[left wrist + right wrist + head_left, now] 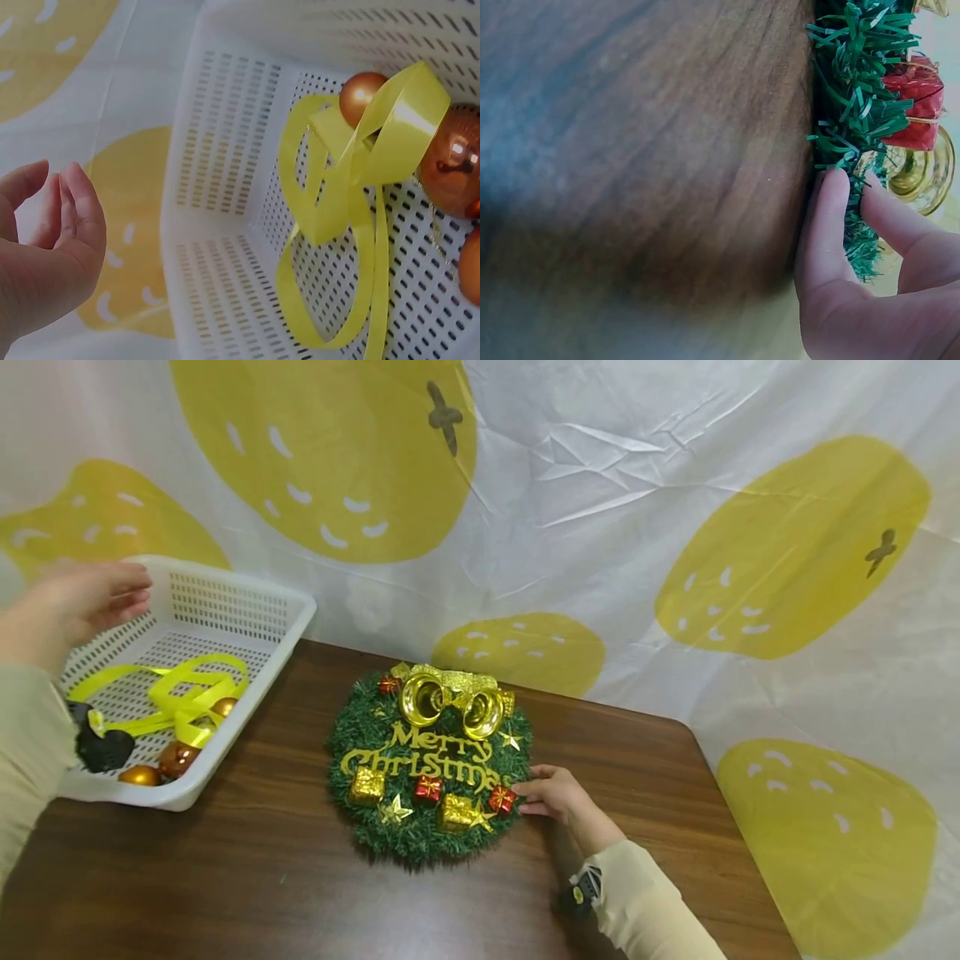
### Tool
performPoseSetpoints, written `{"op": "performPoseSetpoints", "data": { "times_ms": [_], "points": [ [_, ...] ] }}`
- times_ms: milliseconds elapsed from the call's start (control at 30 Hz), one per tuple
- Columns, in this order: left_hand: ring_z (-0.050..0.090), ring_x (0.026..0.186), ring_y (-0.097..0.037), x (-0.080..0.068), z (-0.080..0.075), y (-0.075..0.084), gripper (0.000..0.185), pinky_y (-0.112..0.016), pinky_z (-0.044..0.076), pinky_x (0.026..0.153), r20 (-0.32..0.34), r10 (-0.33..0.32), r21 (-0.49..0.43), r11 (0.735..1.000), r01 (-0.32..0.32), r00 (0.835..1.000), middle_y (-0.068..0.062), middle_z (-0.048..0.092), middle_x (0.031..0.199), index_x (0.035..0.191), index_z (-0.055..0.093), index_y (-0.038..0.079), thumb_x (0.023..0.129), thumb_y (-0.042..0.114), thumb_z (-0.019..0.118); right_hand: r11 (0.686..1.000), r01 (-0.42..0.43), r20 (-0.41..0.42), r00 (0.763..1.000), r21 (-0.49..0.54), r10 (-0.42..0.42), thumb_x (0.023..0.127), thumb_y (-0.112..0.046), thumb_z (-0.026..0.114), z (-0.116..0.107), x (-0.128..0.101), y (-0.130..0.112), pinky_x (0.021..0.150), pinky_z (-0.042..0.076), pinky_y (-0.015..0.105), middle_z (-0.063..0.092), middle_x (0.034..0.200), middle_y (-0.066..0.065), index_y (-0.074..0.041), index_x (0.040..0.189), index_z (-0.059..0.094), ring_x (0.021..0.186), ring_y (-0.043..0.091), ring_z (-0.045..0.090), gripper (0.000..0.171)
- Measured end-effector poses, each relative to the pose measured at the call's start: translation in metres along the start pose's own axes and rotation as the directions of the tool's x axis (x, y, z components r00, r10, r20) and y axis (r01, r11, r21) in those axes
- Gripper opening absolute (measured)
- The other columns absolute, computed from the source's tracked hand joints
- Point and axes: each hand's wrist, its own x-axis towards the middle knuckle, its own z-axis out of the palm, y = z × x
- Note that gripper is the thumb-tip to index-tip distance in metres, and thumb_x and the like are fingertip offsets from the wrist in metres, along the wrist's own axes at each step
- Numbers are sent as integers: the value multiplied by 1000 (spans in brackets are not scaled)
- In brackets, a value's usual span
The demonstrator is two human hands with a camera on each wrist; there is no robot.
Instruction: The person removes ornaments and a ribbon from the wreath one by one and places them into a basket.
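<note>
A green Christmas wreath (pixel 431 847) lies on the table, with gold "Merry Christmas" lettering (pixel 438 766), two gold bells (pixel 482 714), stars and small gift boxes. At its right edge my right hand (pixel 558 797) pinches the tinsel; in the right wrist view the thumb (pixel 900 221) and fingers (pixel 826 232) stand on either side of it. My left hand (pixel 93 597), slightly blurred, is raised over the far left side of a white plastic basket (pixel 258 697). Its fingers are relaxed and hold nothing. Inside the basket lie a yellow ribbon (pixel 364 232) and shiny copper-coloured baubles (pixel 457 161).
The basket stands on the left of the dark wooden table (pixel 300 877). Behind the table hangs a white cloth (pixel 585 485) with yellow fruit prints. A black device (pixel 587 887) is strapped to the right wrist, another black device (pixel 101 743) to the left.
</note>
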Motion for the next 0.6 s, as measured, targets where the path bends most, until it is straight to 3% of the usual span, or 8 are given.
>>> {"op": "performPoseSetpoints", "data": {
  "times_ms": [100, 167, 233, 333, 400, 433, 533, 600],
  "points": [
    [59, 61, -2, -5, 11, -2, 12, -14, 53, 60, 44, 12, 6, 1000, -12, 999, 11, 59, 65, 78, 61, 21, 90, 23, 61, 1000, 7, -6, 1000, -21, -8, 86, 5, 59, -1, -1, -1, 55, 55, 20, 47, 74, 4, 14, 138, 25, 57, 9, 53, 62],
    [57, 62, 3, -14, 23, 0, 6, -12, 52, 62, 88, 47, 103, 993, -56, 995, 17, 57, 66, 86, 59, 22, 92, 24, 57, 998, 19, -16, 1000, -54, -20, 86, 4, 60, -3, -2, -3, 56, 56, 22, 47, 71, 3, 14, 136, 29, 56, 9, 51, 60],
    [56, 62, 6, -21, 38, 0, 17, -11, 52, 63, 114, 100, 218, 968, -123, 988, 18, 57, 71, 107, 63, 20, 94, 24, 52, 994, 34, -29, 999, -107, -37, 86, 1, 61, -4, -3, -6, 57, 57, 25, 49, 70, 3, 14, 134, 34, 56, 9, 52, 56],
    [55, 69, 6, -33, 64, 1, 50, -11, 51, 65, 135, 177, 419, 881, -218, 975, 1, 60, 100, 140, 40, 4, 97, 29, 45, 976, 69, -53, 995, -208, -81, 88, -8, 62, -4, -4, -12, 60, 58, 31, 54, 73, 7, 14, 128, 41, 57, 10, 56, 50],
    [58, 81, -3, -39, 82, 0, 59, -13, 52, 68, 176, 212, 485, 831, -272, 961, -17, 53, 119, 142, 30, -7, 98, 30, 42, 952, 94, -77, 990, -292, -121, 89, -14, 62, -5, -5, -17, 60, 58, 33, 60, 80, 12, 13, 125, 46, 58, 12, 59, 48],
    [59, 88, -11, -42, 91, -1, 59, -18, 53, 72, 198, 223, 517, 804, -295, 955, -24, 46, 127, 142, 31, -7, 98, 31, 41, 936, 105, -91, 986, -336, -143, 89, -17, 63, -6, -6, -20, 60, 58, 33, 62, 82, 14, 11, 124, 47, 58, 13, 61, 48],
    [56, 102, -36, -49, 112, -8, 55, -34, 53, 80, 263, 256, 589, 721, -365, 930, -31, 43, 132, 139, 35, -6, 98, 31, 40, 864, 126, -130, 968, -487, -215, 89, -23, 63, -7, -8, -29, 59, 57, 34, 65, 87, 20, 7, 122, 51, 59, 19, 63, 47],
    [51, 110, -43, -53, 123, -16, 54, -46, 50, 86, 304, 269, 629, 664, -405, 914, -32, 44, 132, 138, 36, -6, 98, 31, 40, 799, 140, -143, 952, -585, -271, 89, -27, 63, -8, -10, -34, 60, 56, 34, 66, 87, 21, 5, 121, 54, 60, 23, 64, 46]
  ]
}}
